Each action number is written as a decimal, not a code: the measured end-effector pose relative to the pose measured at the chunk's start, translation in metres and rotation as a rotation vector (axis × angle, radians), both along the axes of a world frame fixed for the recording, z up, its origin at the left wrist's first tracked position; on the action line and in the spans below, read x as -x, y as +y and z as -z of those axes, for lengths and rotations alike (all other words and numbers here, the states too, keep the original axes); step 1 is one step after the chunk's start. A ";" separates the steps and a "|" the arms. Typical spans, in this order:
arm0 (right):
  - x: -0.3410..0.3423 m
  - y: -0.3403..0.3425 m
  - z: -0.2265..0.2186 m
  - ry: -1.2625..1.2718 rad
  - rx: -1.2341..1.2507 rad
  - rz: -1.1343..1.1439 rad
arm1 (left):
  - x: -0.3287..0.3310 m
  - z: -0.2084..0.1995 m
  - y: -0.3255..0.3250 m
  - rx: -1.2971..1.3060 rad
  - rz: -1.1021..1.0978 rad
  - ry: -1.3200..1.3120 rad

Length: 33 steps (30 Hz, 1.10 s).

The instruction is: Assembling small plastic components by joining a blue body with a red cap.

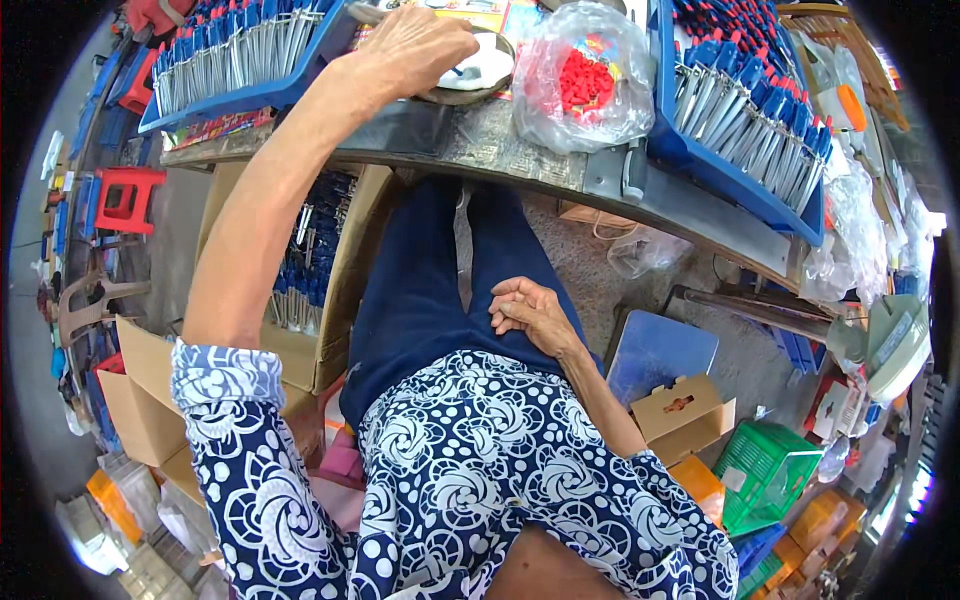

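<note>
My left hand [415,48] reaches over the table's near edge, above a dark round dish [490,92] holding a white lump [487,65]. Its fingers are curled downward and their tips are hidden, so whatever they grip cannot be made out. Just right of the dish sits a clear plastic bag [540,110], open at the top, with small red pieces [583,82] inside. My right hand [528,315] lies on my lap, fingers loosely bent and partly apart, with nothing visible in it.
Blue trays [690,135] of slim pen-like pieces [240,60] with silver shafts and blue ends flank the table's work area. Below left stands an open cardboard box [360,230] of similar pieces. A blue panel [660,355], small carton [680,415] and green basket [765,475] are at right.
</note>
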State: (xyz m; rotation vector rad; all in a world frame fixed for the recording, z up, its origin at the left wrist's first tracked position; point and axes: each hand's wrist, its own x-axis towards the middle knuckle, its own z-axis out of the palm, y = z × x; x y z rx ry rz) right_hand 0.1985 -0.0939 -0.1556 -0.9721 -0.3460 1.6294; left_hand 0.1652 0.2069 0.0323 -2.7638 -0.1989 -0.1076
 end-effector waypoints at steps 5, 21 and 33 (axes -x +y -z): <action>-0.001 0.001 0.001 0.046 -0.004 0.011 | -0.005 0.010 0.007 -0.087 0.090 0.010; -0.004 -0.002 -0.007 0.003 -0.015 0.002 | -0.019 -0.004 -0.002 -0.047 0.187 0.088; -0.068 0.042 -0.143 -0.763 -0.220 0.147 | 0.042 -0.011 -0.009 0.343 -0.195 -0.624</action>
